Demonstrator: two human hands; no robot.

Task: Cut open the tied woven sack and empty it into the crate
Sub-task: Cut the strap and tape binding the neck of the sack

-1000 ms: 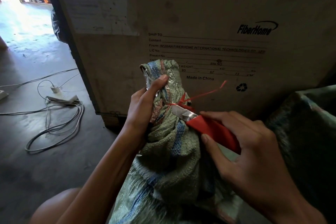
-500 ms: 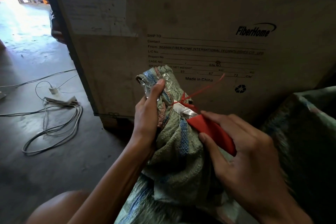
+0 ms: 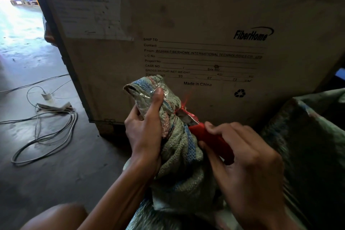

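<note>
A green woven sack with blue stripes stands in front of me, its neck bunched and bound with a red string. My left hand grips the neck just above the tie, thumb pressed on the crinkled plastic liner. My right hand holds a red utility knife. Its metal blade lies against the red string at the right side of the neck. The loose string end is blurred.
A large cardboard shipping box printed "FiberHome" stands right behind the sack. Another woven sack sits at the right. Grey cables and a power strip lie on the concrete floor at the left. My bare knee shows at the bottom.
The sack neck has tilted left and down under my left hand. The knife has followed to the right of the tie, and the loose red string end has swung upward, blurred.
</note>
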